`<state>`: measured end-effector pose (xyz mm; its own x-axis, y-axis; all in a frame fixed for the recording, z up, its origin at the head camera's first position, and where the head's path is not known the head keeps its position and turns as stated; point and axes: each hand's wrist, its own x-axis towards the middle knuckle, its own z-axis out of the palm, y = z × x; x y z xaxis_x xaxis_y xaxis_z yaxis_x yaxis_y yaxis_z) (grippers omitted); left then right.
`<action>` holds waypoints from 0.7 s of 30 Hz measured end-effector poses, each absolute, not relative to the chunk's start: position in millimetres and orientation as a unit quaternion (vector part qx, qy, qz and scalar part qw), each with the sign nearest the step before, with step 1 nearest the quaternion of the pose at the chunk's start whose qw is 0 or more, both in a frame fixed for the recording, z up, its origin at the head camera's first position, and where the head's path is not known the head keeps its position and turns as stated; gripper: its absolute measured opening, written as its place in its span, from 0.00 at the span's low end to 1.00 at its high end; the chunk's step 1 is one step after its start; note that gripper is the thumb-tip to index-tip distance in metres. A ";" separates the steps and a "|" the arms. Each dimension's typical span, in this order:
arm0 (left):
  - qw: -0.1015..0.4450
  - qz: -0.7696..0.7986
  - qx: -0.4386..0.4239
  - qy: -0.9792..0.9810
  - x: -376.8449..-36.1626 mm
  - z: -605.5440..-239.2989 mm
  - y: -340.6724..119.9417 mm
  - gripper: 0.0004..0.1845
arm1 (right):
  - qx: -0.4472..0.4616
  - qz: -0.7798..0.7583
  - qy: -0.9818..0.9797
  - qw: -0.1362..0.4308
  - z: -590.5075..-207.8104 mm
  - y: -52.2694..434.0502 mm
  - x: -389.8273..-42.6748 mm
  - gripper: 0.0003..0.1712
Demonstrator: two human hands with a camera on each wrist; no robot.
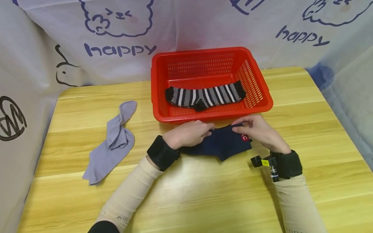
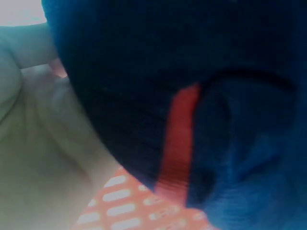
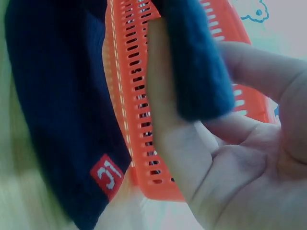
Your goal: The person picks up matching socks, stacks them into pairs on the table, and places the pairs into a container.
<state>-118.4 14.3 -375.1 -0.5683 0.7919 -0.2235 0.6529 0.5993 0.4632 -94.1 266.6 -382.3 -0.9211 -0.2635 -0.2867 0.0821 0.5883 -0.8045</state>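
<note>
Holding 1 striped sock (red basket)

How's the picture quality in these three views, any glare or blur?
Head view: sharp, with soft glare on the table before the navy sock. Left wrist view: very blurred, the sock fills it, dim and bluish. Right wrist view: soft focus, washed out, basket slats still readable.

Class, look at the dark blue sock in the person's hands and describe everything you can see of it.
The dark blue sock is a short knitted one, ribbed in texture, with a small red label bearing white marks near one end. It lies flat on the wooden table, just in front of the red basket. The left hand grips one end and the right hand pinches the other, near the label.
</note>
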 end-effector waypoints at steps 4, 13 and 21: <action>0.218 0.187 0.409 0.866 -123.8 -383.0 14.9 0.07 | -0.053 -0.453 0.872 0.179 -385.8 270.3 -95.4 0.14; 0.239 0.217 0.387 0.864 -131.2 -391.7 11.1 0.09 | -0.037 -0.486 0.861 0.148 -392.6 272.1 -97.8 0.16; 0.228 0.126 0.386 0.885 -126.3 -387.8 10.1 0.07 | -0.008 -0.475 0.869 0.136 -398.1 275.9 -100.5 0.17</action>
